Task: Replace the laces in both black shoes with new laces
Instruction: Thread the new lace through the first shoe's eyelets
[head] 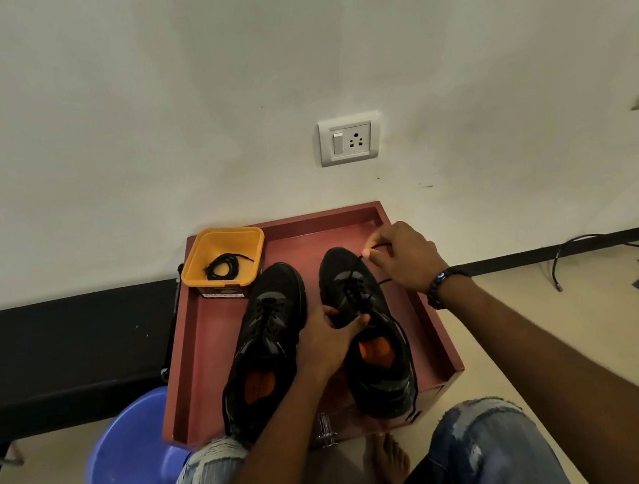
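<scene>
Right shoe (371,339): stands on the reddish tray (209,332) toe toward the wall, just beside the other shoe; lace partly threaded through the forward eyelets, the rear eyelets look empty; a loose run of lace trails down its outer side toward the heel.
Right hand (406,256): over the toe of the right shoe, fingertips pinching a black lace end (379,246) and drawing it up and away from the eyelets.
Left hand (331,335): grips the right shoe at the tongue and throat, thumb across the opening, steadying it.
Left shoe (269,337): fully laced as far as can be seen, untouched by either hand.
Yellow tub (222,260): at the tray's far left corner, holding one coiled black lace (226,266).
Progress: a guess only; the work is on the right shoe, mid-lace; whether the lace is going out or coming in cannot be told; one coil waiting in the tub suggests at least one shoe is not done.
Hard to make out: black laces on black uppers blur together, so eyelet counts are unsure; old and new laces look alike; the left shoe's heel is covered by the forearm and knee; the blue basin (128,463) on the floor shows no clear contents.
</scene>
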### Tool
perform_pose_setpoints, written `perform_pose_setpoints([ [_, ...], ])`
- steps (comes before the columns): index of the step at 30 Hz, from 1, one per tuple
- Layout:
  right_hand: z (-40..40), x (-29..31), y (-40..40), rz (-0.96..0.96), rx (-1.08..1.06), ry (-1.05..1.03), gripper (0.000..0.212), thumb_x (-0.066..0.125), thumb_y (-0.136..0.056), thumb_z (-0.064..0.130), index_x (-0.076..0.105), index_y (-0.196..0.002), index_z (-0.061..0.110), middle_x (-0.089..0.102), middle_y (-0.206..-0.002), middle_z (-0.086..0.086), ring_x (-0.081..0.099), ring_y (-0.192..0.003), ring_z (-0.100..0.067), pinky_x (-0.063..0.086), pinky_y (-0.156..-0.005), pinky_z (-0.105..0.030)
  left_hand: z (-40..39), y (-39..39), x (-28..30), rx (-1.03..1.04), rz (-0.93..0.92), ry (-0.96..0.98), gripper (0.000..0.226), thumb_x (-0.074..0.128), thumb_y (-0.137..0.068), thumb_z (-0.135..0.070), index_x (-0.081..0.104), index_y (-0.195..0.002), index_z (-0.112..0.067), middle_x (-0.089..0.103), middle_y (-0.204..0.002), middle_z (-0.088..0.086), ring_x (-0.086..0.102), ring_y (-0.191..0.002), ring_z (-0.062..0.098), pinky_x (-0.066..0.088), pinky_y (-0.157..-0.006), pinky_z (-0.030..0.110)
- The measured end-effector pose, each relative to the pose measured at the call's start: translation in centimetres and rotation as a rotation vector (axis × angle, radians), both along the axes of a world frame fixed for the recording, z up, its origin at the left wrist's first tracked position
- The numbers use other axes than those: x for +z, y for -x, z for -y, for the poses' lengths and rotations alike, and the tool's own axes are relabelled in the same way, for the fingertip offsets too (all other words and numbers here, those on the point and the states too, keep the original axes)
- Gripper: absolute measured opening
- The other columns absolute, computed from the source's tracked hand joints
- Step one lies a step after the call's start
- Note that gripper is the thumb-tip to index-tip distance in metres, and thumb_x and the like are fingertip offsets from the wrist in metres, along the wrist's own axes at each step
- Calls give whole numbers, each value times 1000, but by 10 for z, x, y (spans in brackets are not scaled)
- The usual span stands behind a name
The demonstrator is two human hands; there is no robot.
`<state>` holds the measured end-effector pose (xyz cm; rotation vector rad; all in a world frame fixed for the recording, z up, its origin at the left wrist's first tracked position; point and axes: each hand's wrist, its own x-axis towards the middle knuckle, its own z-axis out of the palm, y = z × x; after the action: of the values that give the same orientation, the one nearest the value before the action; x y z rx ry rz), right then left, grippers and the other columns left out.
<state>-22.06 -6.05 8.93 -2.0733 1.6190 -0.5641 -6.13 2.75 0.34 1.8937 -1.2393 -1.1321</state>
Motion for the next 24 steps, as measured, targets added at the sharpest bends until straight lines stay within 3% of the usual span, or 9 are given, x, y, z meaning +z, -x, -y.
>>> perform_pose_setpoints([
  [2, -5, -6, 4, -113, -8, 106, 22, 67, -89, 37, 63, -109, 29, 54, -123, 2, 53, -112, -19, 45, -98, -46, -1, 0, 0, -5, 9, -2, 61, 75, -74, -64, 53, -116, -26, 57, -96, -11, 61, -91, 13, 57, -80, 35],
  [5, -18, -2, -1, -211, 195, 264, 16, 66, -90, 37, 67, -105, 32, 51, -121, 5, 47, -112, -15, 40, -100, -41, -1, 0, -4, 1, 27, 0, 65, 74, -71, -69, 53, -116, -28, 62, -103, -5, 62, -92, 15, 57, -81, 38],
  [9, -25, -15, -15, -593, 425, 105, 29, 56, -94, 45, 67, -118, 32, 49, -126, 3, 43, -119, -18, 34, -105, -39, -2, 1, -4, -12, 14, -7, 69, 73, -67, -73, 52, -116, -30, 63, -106, -2, 64, -91, 17, 58, -80, 41],
  [13, -22, -21, -23, -761, 441, 147, 32, 52, -98, 42, 65, -121, 25, 53, -124, -1, 46, -115, -19, 37, -100, -38, -2, 2, 1, -25, 37, 18, 60, 74, -74, -65, 51, -114, -26, 58, -94, -11, 60, -84, 10, 48, -65, 27],
  [16, -23, -20, -30, -865, 463, 166, 32, 51, -98, 36, 61, -123, 18, 53, -126, -4, 46, -119, -23, 38, -103, -42, -2, 3, 3, -39, 38, 29, 52, 74, -77, -60, 48, -110, -29, 55, -88, -15, 61, -81, 10, 49, -64, 26],
  [18, -20, -19, -29, -714, 413, 46, 25, 49, -99, 32, 62, -115, 19, 56, -118, -3, 52, -112, -22, 43, -102, -43, -4, 1, 3, -33, 33, 32, 51, 74, -78, -58, 49, -111, -27, 55, -88, -17, 61, -80, 8, 52, -66, 27],
  [21, -16, -24, -11, -104, 262, -249, 22, 48, -102, 31, 65, -89, 26, 68, -99, -3, 64, -91, -19, 55, -88, -39, -3, -4, 3, -12, 42, 44, 57, 73, -79, -59, 53, -118, -23, 57, -95, -11, 62, -87, 12, 55, -74, 31],
  [23, -23, -30, 1, 258, 115, -340, 18, 50, -102, 29, 63, -92, 23, 67, -104, -6, 64, -98, -19, 53, -85, -29, -1, -5, 2, -1, 28, 42, 58, 73, -78, -60, 56, -120, -23, 60, -103, -7, 63, -93, 15, 57, -79, 34],
  [24, -27, -33, 6, 328, 56, -338, 14, 51, -102, 26, 63, -97, 21, 66, -108, -5, 62, -101, -16, 50, -84, -24, -1, -5, 2, -10, 31, 37, 59, 74, -77, -61, 57, -120, -24, 62, -107, -5, 63, -95, 16, 57, -79, 33],
])
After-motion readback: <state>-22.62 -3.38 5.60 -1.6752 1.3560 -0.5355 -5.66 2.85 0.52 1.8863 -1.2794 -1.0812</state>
